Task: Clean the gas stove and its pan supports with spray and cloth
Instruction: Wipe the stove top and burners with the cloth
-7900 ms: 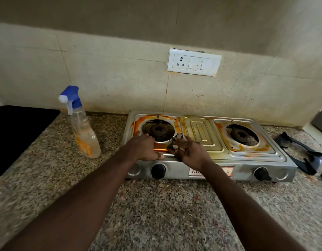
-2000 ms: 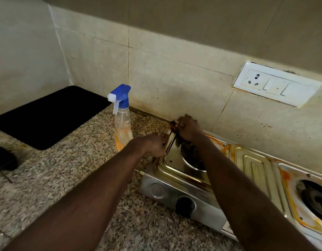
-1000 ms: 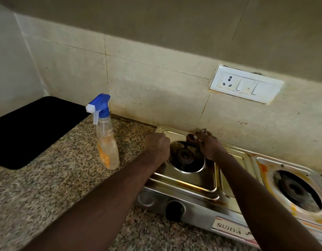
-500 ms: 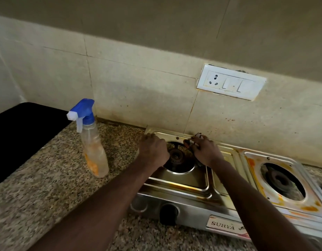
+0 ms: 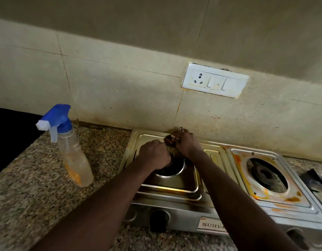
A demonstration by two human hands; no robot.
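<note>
Fingers of the right hand (image 5: pixel 186 143) pinch a small dark cloth (image 5: pixel 170 142) at the back edge of the stainless-steel two-burner gas stove (image 5: pixel 174 185), beside the left hand (image 5: pixel 154 154), curled into a fist over the near burner. Left of both hands, a clear spray bottle with a blue trigger (image 5: pixel 68 149) stands on the speckled granite table (image 5: pixel 39 187). Right of them, the other burner's surround (image 5: pixel 247 187) carries orange stains.

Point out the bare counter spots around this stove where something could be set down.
Free: the granite counter in front of the spray bottle and left of the stove; also the strip between bottle and stove. Crowded: the left burner, where the left hand and right hand work, and the counter right of the stove, where a black pan support lies.
</note>
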